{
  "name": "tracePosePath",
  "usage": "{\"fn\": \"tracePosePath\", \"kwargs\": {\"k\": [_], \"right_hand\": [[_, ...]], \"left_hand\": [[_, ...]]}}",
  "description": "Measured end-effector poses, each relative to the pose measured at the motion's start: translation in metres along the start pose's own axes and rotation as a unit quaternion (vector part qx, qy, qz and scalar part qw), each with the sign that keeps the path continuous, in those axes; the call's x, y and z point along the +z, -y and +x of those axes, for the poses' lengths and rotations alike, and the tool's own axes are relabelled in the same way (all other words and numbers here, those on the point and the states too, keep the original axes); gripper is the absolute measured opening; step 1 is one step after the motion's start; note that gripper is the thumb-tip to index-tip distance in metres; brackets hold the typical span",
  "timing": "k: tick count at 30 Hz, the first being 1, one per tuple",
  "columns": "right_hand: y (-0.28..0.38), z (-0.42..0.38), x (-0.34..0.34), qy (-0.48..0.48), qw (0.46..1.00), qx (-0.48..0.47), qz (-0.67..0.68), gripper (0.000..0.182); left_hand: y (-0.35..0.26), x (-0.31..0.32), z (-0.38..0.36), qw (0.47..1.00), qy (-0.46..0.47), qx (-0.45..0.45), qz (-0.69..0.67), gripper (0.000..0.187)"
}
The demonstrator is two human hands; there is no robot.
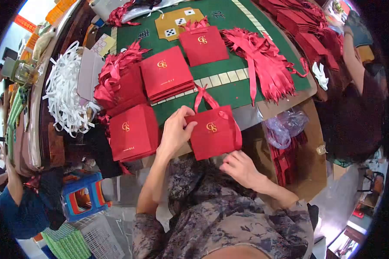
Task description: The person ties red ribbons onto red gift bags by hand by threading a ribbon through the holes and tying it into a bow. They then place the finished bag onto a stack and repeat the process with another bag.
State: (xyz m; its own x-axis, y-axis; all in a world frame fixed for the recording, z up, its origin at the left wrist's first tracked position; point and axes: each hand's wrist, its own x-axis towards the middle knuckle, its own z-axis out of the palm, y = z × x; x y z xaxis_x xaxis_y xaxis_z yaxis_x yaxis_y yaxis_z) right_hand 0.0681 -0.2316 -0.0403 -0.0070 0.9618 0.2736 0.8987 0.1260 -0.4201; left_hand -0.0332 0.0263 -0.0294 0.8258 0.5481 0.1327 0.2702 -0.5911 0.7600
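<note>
- Far left: another person [17,203] in dark blue top, bent low beside the table edge; face not noted.
- Blue plastic stool [84,194] w/ orange inset, on floor nr that person.
- Heap of white ribbon strips [67,95], loose, on table's left side.
- Stack of red paper bags [133,133], flat, gold logo up, at table's near-left edge.
- Bunch of red ribbons [114,75] lying behind that stack, partly over more red bags.
- 2nd stack of red bags [166,73], flat on the green table mat [229,17], approx centre.
- Left hand [175,131]: thumb + fingers pinching the top-left edge of the red gift bag [214,134], just under its ribbon handle.
- Red gift bag: held at table's near edge, in front of the person's chest, logo side up, red ribbon handle looped above the top, between both hands.
- Right hand [240,166]: at bag's bottom-right corner, fingers curled, tips touching the lower edge; whether it truly pinches – can't tell.
- Single red bag [203,43] w/ ribbon, on mat behind, nr a tan panel w/ dice.
- Pile of long red ribbons [263,60], fanned out, right of centre.
- Clear plastic wrap [285,125], crumpled, over a cardboard box [311,168] holding more red bags.
- Far right: 2nd person's arm [354,60] along the table's right edge.
</note>
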Motion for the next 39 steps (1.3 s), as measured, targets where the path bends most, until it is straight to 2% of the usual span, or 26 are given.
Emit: {"fn": "tracePosePath", "kwargs": {"k": [1, 3, 4, 5, 7, 8, 9, 11, 13, 15, 16, 17, 18, 19, 21, 23, 24, 27, 32, 34, 37, 39], "right_hand": [[0.003, -0.009, 0.009, 0.000, 1.000, 0.002, -0.004, 0.021], [0.011, -0.024, 0.021, -0.065, 0.976, 0.198, 0.061, 0.023], [0.012, -0.025, 0.022, -0.102, 0.945, 0.276, 0.144, 0.024], [0.010, -0.027, 0.026, -0.103, 0.945, 0.277, 0.141, 0.024], [0.003, -0.030, 0.039, -0.171, 0.865, 0.433, 0.186, 0.025], [0.000, -0.026, 0.047, -0.189, 0.847, 0.470, 0.163, 0.025], [-0.009, -0.032, 0.059, -0.192, 0.847, 0.469, 0.161, 0.025], [-0.026, -0.044, 0.081, -0.157, 0.887, 0.400, 0.170, 0.024], [-0.009, -0.027, 0.047, -0.168, 0.899, 0.352, 0.197, 0.024], [0.007, -0.025, 0.022, -0.025, 0.883, 0.408, 0.229, 0.026], [0.010, -0.027, 0.016, -0.010, 0.876, 0.409, 0.255, 0.023], [0.011, -0.022, 0.009, -0.012, 0.878, 0.405, 0.254, 0.023], [0.014, -0.013, -0.002, -0.058, 0.866, 0.377, 0.323, 0.021], [0.019, -0.003, -0.015, -0.103, 0.847, 0.346, 0.390, 0.018], [0.022, 0.030, -0.037, -0.084, 0.850, 0.364, 0.371, 0.014], [0.021, 0.055, -0.037, -0.163, 0.848, 0.305, 0.401, 0.014], [0.021, 0.065, -0.035, -0.175, 0.828, 0.312, 0.431, 0.014], [0.021, 0.084, -0.028, -0.197, 0.813, 0.304, 0.457, 0.019], [0.017, 0.090, -0.016, -0.210, 0.788, 0.276, 0.509, 0.013], [0.016, 0.087, -0.014, -0.211, 0.763, 0.290, 0.538, 0.014], [0.008, 0.082, -0.011, -0.218, 0.757, 0.274, 0.551, 0.017], [0.008, 0.081, -0.009, -0.225, 0.764, 0.278, 0.537, 0.017]], "left_hand": [[0.000, -0.001, 0.001, 1.000, -0.003, 0.004, 0.000, 0.029], [-0.002, -0.002, 0.003, 1.000, -0.002, 0.006, -0.012, 0.028], [-0.002, -0.001, 0.003, 1.000, -0.007, 0.007, -0.009, 0.028], [-0.001, -0.001, 0.003, 1.000, -0.011, 0.008, -0.006, 0.028], [-0.003, 0.000, 0.003, 1.000, -0.014, 0.017, -0.011, 0.028], [-0.003, 0.001, 0.002, 1.000, -0.013, 0.008, -0.011, 0.028], [-0.003, 0.000, 0.002, 1.000, -0.011, -0.001, -0.011, 0.029], [-0.001, -0.001, 0.005, 1.000, -0.007, 0.014, 0.011, 0.029], [-0.007, -0.001, -0.004, 1.000, -0.029, 0.005, -0.004, 0.029], [-0.019, -0.003, -0.011, 0.998, -0.055, 0.007, -0.022, 0.029], [-0.023, -0.004, -0.014, 0.996, -0.076, 0.005, -0.036, 0.026], [-0.026, -0.004, -0.018, 0.994, -0.096, 0.002, -0.049, 0.024], [-0.023, -0.003, -0.024, 0.995, -0.085, 0.006, -0.047, 0.018], [-0.028, -0.002, -0.032, 0.991, -0.055, -0.026, -0.116, 0.015], [-0.037, -0.001, -0.049, 0.963, 0.047, -0.069, -0.256, 0.022], [-0.042, -0.002, -0.060, 0.931, 0.118, -0.093, -0.333, 0.028], [-0.038, -0.001, -0.066, 0.932, 0.140, -0.109, -0.317, 0.030], [-0.032, 0.003, -0.074, 0.939, 0.123, -0.088, -0.310, 0.031], [-0.031, 0.004, -0.074, 0.931, 0.123, -0.113, -0.323, 0.034], [-0.043, 0.006, -0.069, 0.915, 0.033, -0.118, -0.386, 0.035], [-0.041, 0.010, -0.068, 0.882, 0.046, -0.097, -0.459, 0.039], [-0.037, 0.015, -0.069, 0.883, 0.041, -0.120, -0.452, 0.034]]}}
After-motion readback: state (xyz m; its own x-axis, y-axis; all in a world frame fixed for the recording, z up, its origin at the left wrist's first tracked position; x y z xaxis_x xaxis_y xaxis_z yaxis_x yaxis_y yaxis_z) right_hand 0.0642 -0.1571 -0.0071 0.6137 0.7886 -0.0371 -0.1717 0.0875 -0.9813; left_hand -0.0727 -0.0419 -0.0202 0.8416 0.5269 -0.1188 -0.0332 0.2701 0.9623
